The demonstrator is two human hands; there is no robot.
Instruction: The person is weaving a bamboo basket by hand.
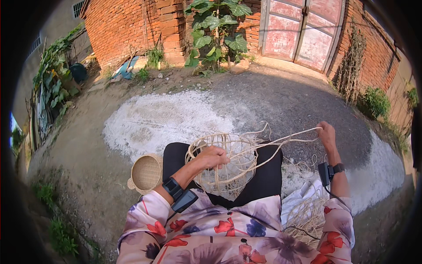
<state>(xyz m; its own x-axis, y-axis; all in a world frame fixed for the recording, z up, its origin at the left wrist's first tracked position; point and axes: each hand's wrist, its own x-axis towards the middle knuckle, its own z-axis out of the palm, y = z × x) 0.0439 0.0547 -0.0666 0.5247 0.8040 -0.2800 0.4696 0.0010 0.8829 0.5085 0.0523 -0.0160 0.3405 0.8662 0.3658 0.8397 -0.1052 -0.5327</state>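
An open-work basket frame (233, 187) of pale woven strands rests in my lap between my knees. My left hand (212, 157) is closed at its upper edge, gripping the frame where the strands cross. Out to the right, my right hand (325, 133) pinches pale cord (293, 135) that stretches from the basket across my right knee. A loop of the same cord hangs slack below the taut length, and a loose end curls up beyond the frame. What lies under my left fingers is hidden.
A finished-looking woven basket (147, 173) stands on the ground by my left knee. To my right, a heap of loose strands (307, 215) lies on white cloth (300, 198). White powder (162, 116) covers the ground ahead, before a brick wall (118, 31) and a metal door (301, 31).
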